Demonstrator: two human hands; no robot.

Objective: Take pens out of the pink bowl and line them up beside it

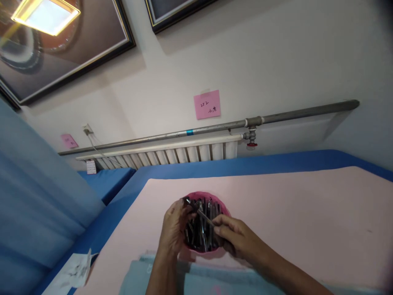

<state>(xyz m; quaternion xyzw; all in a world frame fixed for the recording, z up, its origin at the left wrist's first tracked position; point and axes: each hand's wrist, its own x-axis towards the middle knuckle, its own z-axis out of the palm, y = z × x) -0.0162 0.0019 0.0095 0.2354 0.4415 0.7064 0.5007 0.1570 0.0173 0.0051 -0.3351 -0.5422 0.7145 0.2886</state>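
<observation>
A round pink basket [226,209] stands on the pink sheet, full of dark, slender pens [206,233] with shiny clips or tips. Above it, one thin pen [205,217] slants between my hands. My right hand [235,235] pinches its lower right end between thumb and fingers. At the upper left end, the fingers of my left hand [173,225] close round a dark part of it; whether this is a separate cap I cannot tell. Both hands hover over the basket's sides and hide parts of its rim.
The pink sheet [291,217] covers a blue padded bed [276,164]. Light blue cloth [196,280] lies along the near edge. Papers [73,270] rest at the lower left beside a blue curtain [33,196]. Behind the bed are a white radiator [181,155] and a metal pipe [215,126].
</observation>
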